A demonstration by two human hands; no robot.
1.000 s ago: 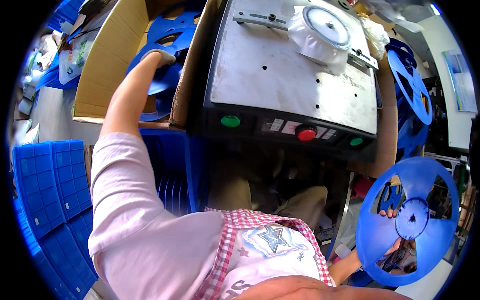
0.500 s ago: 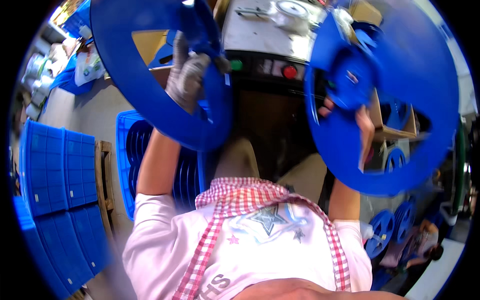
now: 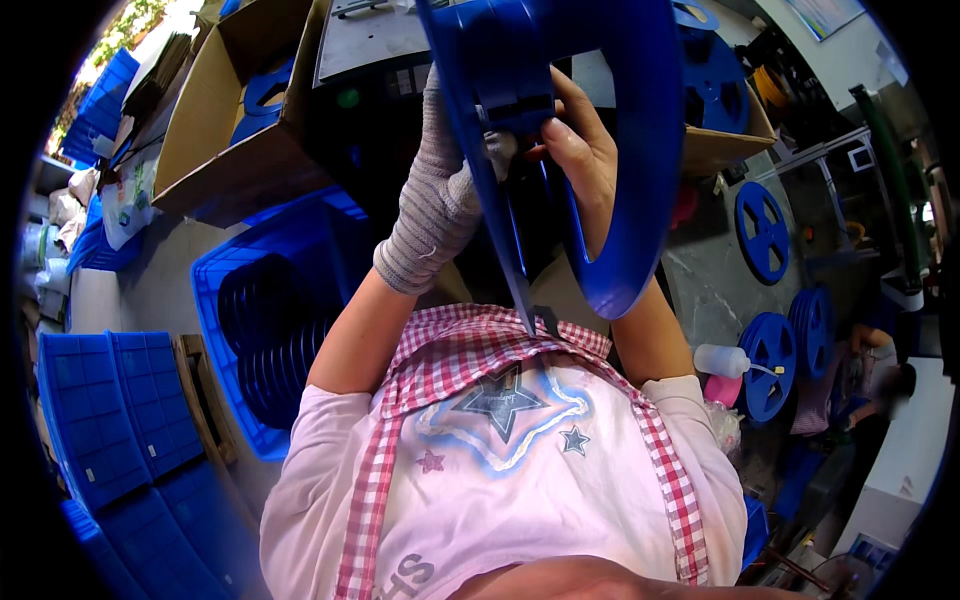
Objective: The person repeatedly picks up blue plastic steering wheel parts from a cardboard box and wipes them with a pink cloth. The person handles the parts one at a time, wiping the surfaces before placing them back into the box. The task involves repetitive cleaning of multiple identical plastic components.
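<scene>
Two blue plastic reel halves stand face to face in front of my chest, their hubs together in the middle. Whether the hubs are locked into each other, I cannot tell. My left hand, in a grey knitted glove, grips the left reel half, seen nearly edge-on; its fingertips are partly behind the rim. Through the cut-out of the right reel half comes my bare right hand, its thumb and fingers closed at the hub.
At the left, a blue crate holds several dark discs, near stacked blue bins. Cardboard boxes flank the worktable. Blue reels and a white bottle stand at the right, where another person works.
The two reel halves, held wide apart before, have come together in front of me. Both hands have moved inward, and my view has shifted.
</scene>
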